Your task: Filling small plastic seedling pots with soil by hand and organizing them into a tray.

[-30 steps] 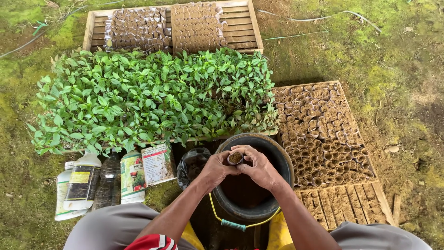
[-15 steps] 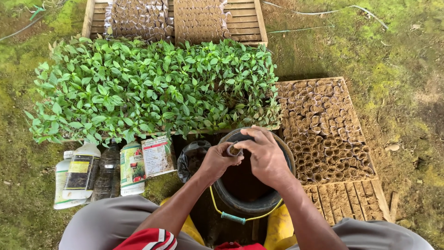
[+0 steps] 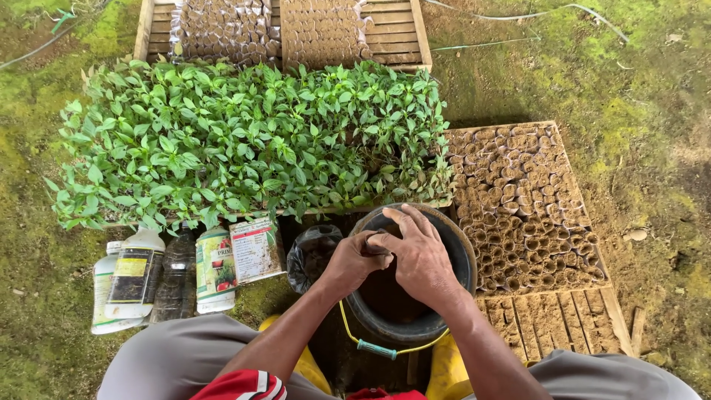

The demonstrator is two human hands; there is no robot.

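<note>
A broad block of green seedlings [image 3: 252, 141] fills the middle of the mossy ground [image 3: 652, 96], close enough to be reached from the seat. Behind it a slatted wooden pallet [image 3: 392, 30] carries two packs of small filled pots [image 3: 270, 30], parked at its far edge. To the right, another pallet [image 3: 563, 318] holds rows of small soil-filled pot sleeves [image 3: 522, 200], packed tight so they prop each other upright; its near edge is bare slats. Straight ahead of the knees stands a black bucket [image 3: 455, 252] with a yellow wire handle [image 3: 385, 348], placed centrally, likely so both hands work over it. Over its rim the left hand [image 3: 352, 259] is clenched around a small dark pot sleeve [image 3: 376, 243], while the right hand [image 3: 422, 255] lies over the top with fingers pressing down, not gripping. Just left sit a black plastic bag [image 3: 311, 255] and several bottles and cans [image 3: 178, 270], grouped at the seedlings' near edge.
</note>
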